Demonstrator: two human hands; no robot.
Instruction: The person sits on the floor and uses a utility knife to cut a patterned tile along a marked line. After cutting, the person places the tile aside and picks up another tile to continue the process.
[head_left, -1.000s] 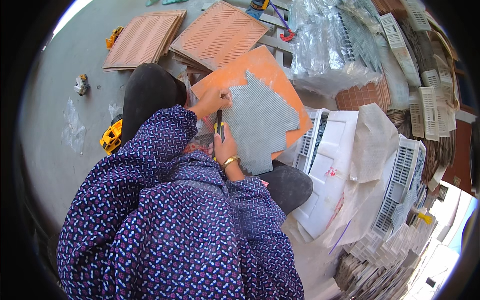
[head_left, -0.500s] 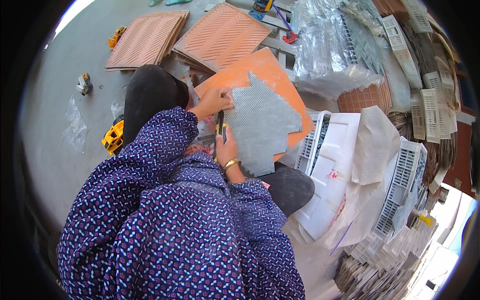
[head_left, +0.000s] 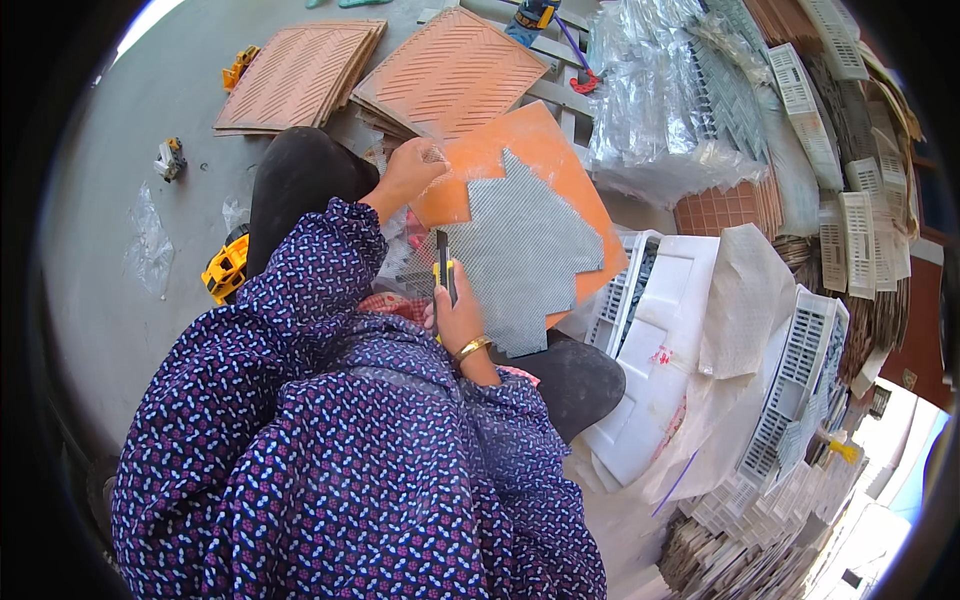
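Orange board (head_left: 549, 137) — grey mesh (head_left: 520, 240) atop (hiding middle), white crate (head_left: 609, 300) nearby.

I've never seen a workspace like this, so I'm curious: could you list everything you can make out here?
Mesh sheet: one, grey, on the board
Board: one, orange, between the knees
Mesh scrap: apparently one, pale, in the left fingers
Utility knife: one, black and yellow, right hand
Ridged panels: two stacks, pinkish-orange, top
Toy vehicles: two, yellow, left
Grid-patterned panels: one stack, reddish-brown, right
Plastic film: uncounted, clear, upper right
Crates: several, white, right
Bracelet: one, gold, right wrist
Left hand: one, bare, above the knife
Right hand: one, bare, beside the mesh
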